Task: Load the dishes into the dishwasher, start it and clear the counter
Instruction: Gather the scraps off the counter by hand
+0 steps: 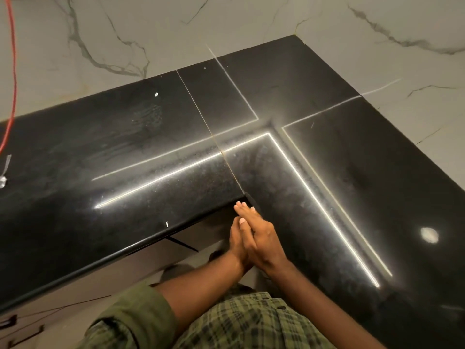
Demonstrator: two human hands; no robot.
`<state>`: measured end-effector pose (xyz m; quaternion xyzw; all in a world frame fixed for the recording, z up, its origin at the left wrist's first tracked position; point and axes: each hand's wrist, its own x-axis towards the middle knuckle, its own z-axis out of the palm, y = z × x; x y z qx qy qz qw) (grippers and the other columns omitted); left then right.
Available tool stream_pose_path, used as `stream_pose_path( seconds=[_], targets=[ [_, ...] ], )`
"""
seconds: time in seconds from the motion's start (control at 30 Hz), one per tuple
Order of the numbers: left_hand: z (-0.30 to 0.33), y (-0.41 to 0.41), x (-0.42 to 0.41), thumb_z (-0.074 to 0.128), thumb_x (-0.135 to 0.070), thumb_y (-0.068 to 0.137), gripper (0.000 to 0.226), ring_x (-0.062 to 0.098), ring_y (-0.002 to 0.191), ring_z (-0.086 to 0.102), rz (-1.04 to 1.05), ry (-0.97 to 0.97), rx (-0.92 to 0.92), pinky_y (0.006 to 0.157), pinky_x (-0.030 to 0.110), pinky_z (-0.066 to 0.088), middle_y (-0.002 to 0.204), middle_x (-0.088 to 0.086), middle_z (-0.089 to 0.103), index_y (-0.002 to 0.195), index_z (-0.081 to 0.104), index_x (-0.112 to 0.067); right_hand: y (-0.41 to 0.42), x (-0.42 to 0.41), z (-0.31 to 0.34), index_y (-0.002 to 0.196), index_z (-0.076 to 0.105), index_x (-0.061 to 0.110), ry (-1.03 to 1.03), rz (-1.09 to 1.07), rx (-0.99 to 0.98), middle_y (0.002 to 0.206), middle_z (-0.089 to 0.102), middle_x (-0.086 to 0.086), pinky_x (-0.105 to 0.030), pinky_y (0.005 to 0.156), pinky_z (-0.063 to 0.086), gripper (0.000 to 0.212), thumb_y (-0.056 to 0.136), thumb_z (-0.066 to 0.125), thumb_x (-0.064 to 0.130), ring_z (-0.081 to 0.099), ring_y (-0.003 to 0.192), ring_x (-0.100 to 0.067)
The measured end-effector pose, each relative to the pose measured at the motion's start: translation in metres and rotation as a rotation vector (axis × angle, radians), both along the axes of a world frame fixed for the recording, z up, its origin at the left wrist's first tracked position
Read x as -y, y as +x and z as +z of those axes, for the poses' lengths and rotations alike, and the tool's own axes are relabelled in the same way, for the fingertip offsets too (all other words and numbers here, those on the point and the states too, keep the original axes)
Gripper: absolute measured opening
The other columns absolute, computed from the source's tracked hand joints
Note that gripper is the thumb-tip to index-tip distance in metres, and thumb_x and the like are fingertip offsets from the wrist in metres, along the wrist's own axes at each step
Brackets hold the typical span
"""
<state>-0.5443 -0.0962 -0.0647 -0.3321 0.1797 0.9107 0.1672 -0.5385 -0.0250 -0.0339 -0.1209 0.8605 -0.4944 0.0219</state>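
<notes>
A glossy black L-shaped counter (151,152) fills the view, with bare stone and light reflections on it. No dishes or dishwasher show in this frame. My left hand (236,244) and my right hand (259,235) are pressed together palm to palm, fingers straight, just in front of the counter's inner corner. The right hand lies over the left and hides most of it. Neither hand holds anything.
A marble-patterned wall (226,26) rises behind the counter. A red cable (12,71) hangs at the far left, with a bit of tape (5,170) on the counter below it. Cabinet fronts (125,268) sit under the counter edge.
</notes>
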Motion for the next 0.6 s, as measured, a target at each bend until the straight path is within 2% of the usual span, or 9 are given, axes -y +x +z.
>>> stream_pose_path(
  seconds=[0.03,0.07,0.13,0.17,0.27,0.4,0.5,0.6],
  targets=[
    [0.006,0.002,0.002,0.060,-0.032,0.103,0.020,-0.012,0.109,0.066,-0.022,0.030,-0.042,0.106,0.017,0.048,0.115,-0.028,0.073,0.114,0.076,-0.036,0.003,0.003,-0.001,0.146,0.058,0.013,-0.042,0.016,0.021,0.152,0.054,0.002,-0.035,0.123,0.034,0.044,0.104,0.047,0.014,0.042,0.145,-0.001],
    [0.006,0.002,0.002,0.062,-0.036,0.101,0.019,-0.007,0.103,0.070,-0.007,0.093,-0.023,0.100,0.019,0.052,0.109,-0.021,0.077,0.106,0.080,-0.033,0.005,0.003,-0.001,0.146,0.059,0.013,-0.080,0.014,0.025,0.152,0.055,0.002,-0.036,0.122,0.036,0.043,0.104,0.048,0.010,0.044,0.145,-0.003],
    [-0.004,-0.003,0.001,0.045,-0.033,0.108,0.043,0.014,0.089,0.078,0.003,-0.045,0.131,0.083,0.028,0.062,0.099,0.004,0.080,0.100,0.083,-0.016,0.002,-0.004,0.005,0.142,0.061,0.009,-0.211,-0.066,0.006,0.148,0.059,0.000,-0.039,0.121,0.039,0.041,0.104,0.047,0.007,0.050,0.142,-0.011],
    [-0.003,-0.009,0.001,0.039,-0.030,0.109,0.044,0.020,0.087,0.078,-0.019,-0.070,0.185,0.082,0.032,0.062,0.097,0.009,0.079,0.104,0.079,-0.012,-0.002,-0.011,0.010,0.139,0.063,0.005,-0.317,-0.143,0.004,0.145,0.062,-0.003,-0.039,0.119,0.041,0.039,0.104,0.045,0.007,0.054,0.140,-0.015],
    [-0.012,-0.018,-0.002,0.041,-0.026,0.109,0.034,0.025,0.086,0.073,0.027,-0.167,0.241,0.085,0.040,0.058,0.098,0.011,0.076,0.109,0.070,-0.009,-0.019,-0.034,0.014,0.131,0.067,-0.001,-0.598,-0.400,0.033,0.136,0.068,-0.009,-0.041,0.115,0.044,0.041,0.105,0.038,0.010,0.059,0.135,-0.024],
    [-0.015,-0.019,-0.001,0.040,-0.026,0.109,0.037,0.026,0.088,0.074,0.024,-0.195,0.223,0.080,0.040,0.060,0.102,0.014,0.077,0.114,0.070,-0.005,-0.031,-0.056,-0.005,0.112,0.080,0.016,-0.900,-0.597,0.120,0.127,0.073,-0.013,-0.055,0.120,0.038,0.043,0.101,0.039,0.017,0.062,0.131,-0.029],
    [-0.012,-0.020,0.003,0.038,-0.025,0.109,0.038,0.026,0.086,0.074,0.001,-0.202,0.195,0.071,0.035,0.064,0.097,0.013,0.077,0.109,0.070,-0.005,-0.033,-0.061,-0.007,0.108,0.082,0.018,-0.939,-0.578,0.143,0.126,0.073,-0.014,-0.053,0.120,0.038,0.044,0.101,0.038,0.018,0.062,0.131,-0.030],
    [-0.007,-0.018,0.003,0.037,-0.025,0.110,0.039,0.025,0.085,0.074,-0.015,-0.234,0.190,0.070,0.034,0.064,0.091,0.013,0.078,0.106,0.070,-0.004,-0.033,-0.061,-0.005,0.115,0.076,0.011,-0.905,-0.523,0.126,0.127,0.072,-0.016,-0.052,0.119,0.039,0.041,0.103,0.038,0.019,0.062,0.131,-0.030]
  ],
)
